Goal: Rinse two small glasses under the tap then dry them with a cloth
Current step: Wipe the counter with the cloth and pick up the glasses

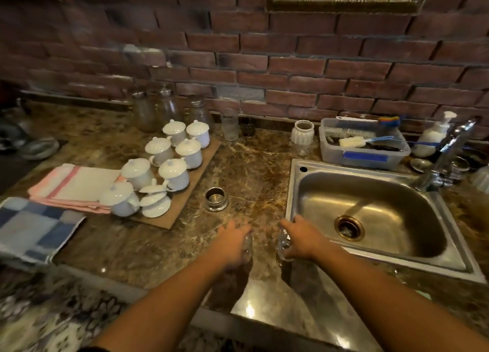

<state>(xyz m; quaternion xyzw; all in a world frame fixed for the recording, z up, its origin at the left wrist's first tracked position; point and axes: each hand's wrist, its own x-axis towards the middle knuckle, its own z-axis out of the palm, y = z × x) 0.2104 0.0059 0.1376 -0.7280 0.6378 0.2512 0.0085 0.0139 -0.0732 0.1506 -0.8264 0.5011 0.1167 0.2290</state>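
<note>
My left hand [232,242] is wrapped around a small clear glass [248,246] on the marble counter, just left of the sink. My right hand [301,239] grips a second small clear glass [283,244] beside the sink's left rim. The two glasses are close together and partly hidden by my fingers. The steel sink [293,193] is to the right, dry, with the tap [449,150] at its far right corner, no water running. A pink-striped cloth [71,185] and a blue checked cloth [34,227] lie folded at the left of the counter.
Several white lidded cups [169,164] stand on a brown board. A small metal-lidded jar [215,198] sits mid-counter. A plastic tub with brushes [362,145], a soap pump [436,134], a white vase [303,132] and glass jars [169,111] line the brick wall.
</note>
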